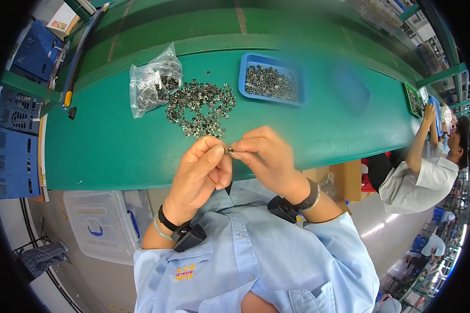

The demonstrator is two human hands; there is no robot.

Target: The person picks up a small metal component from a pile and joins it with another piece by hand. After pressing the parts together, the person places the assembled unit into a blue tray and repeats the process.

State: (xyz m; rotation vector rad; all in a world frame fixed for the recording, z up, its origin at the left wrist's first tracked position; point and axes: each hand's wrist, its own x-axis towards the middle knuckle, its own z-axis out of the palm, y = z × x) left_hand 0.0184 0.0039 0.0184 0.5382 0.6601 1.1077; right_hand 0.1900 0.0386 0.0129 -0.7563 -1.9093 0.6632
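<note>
Both my hands meet over the near edge of the green table, fingertips almost touching. Thumb and forefinger of my left hand (202, 166) are pinched at a small shiny metal part (230, 150). My right hand (266, 157) pinches the same part from the other side. The fingers cover most of it, so its exact kind does not show. Just beyond my fingertips lies a loose pile of small metal parts (201, 104), silvery and dark. A clear plastic bag (146, 93) with more of them rests against the pile's left. Right of the pile stands a blue tray (273, 99) holding many similar small parts.
A lidded clear plastic box (96, 224) with blue handles stands on the floor at lower left. Blue crates (15, 141) stack along the left. Cardboard boxes (345, 180) are beside my right arm. Farther right, another person (420, 175) works at the same table near a green tray (413, 99).
</note>
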